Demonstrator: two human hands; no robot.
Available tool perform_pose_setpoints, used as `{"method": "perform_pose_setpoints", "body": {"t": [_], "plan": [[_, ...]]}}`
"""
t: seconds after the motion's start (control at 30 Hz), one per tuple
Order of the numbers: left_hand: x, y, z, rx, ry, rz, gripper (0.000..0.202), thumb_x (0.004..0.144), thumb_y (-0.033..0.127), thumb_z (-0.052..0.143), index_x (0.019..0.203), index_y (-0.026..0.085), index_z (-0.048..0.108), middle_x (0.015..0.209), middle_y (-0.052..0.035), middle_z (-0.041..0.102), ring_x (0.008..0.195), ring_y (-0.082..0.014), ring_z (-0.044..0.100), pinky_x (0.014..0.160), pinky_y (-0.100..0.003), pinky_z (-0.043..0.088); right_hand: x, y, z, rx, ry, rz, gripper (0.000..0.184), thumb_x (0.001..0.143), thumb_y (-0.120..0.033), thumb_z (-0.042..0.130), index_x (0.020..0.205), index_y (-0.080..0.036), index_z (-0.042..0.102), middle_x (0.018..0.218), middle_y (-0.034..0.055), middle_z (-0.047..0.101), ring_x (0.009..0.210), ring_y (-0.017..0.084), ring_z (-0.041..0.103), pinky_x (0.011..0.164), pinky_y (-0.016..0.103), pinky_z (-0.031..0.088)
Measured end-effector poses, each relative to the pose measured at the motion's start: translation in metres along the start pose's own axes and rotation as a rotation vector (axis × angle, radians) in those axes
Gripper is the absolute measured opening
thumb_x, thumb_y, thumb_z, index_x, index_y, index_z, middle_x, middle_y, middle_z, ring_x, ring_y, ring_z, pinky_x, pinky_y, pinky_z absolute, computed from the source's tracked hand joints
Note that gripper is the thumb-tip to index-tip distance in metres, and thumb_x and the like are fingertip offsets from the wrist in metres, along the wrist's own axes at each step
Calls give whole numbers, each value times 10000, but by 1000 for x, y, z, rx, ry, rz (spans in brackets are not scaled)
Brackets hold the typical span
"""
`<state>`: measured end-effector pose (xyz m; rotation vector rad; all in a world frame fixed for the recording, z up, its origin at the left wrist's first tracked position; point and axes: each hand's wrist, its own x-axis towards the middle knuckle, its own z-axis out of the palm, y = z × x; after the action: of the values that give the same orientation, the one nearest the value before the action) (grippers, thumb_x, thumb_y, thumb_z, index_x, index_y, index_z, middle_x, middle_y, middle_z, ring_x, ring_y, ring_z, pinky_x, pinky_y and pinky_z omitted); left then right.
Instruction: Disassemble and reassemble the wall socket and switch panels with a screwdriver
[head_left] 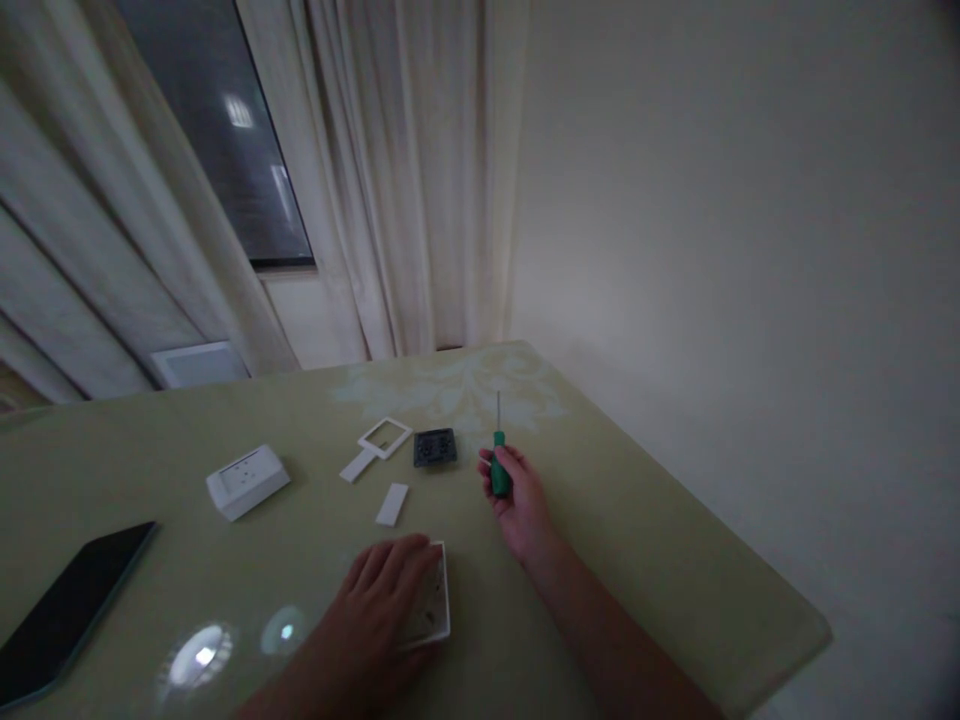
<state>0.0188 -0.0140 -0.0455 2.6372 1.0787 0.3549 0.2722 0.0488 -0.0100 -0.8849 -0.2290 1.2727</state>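
The left hand (379,605) lies flat on a white socket plate (435,600) at the near side of the tabletop (637,560), its grip open and only pressing down. The right hand (521,505) has its grip closed around a green screwdriver (499,475), shaft pointing away. Steady downward pressure should stop the plate sliding. No writing is legible, though the dim view may hide some.

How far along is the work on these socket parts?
Already apart on the table: a white frame, a dark insert and two white strips. In hand: the left hand rests on a white plate, the right hand holds a green screwdriver clear of it. Left: the plate, and a white socket lying whole nearby.
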Motion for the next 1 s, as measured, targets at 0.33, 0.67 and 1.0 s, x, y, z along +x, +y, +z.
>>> {"method": "perform_pose_setpoints", "body": {"t": [0.33,0.67,1.0], "plan": [[-34,-14,-33,-317,1,-112,759,998,513,703,1681,481,374,1716,-51,503,1516,-381,552,1198,-569,553,-10,38,7,-207,-74,-53,316,630,-359,903,847,-194,745,659,-9,727,528,112,591,498,211,420],[47,-92,-28,-112,142,-170,463,1038,473,575,1405,220,704,1538,-199,668,1422,-389,642,1218,-585,514,1,30,0,-196,-1,-79,327,632,-417,911,796,-213,715,626,-41,669,506,96,548,467,200,405],[141,-85,-6,-90,182,-228,921,913,549,731,1656,134,378,1699,-272,456,1592,-454,420,1281,-596,372,3,26,0,-191,-7,-71,295,638,-375,899,811,-228,711,602,-41,667,497,104,547,463,209,400]]}}
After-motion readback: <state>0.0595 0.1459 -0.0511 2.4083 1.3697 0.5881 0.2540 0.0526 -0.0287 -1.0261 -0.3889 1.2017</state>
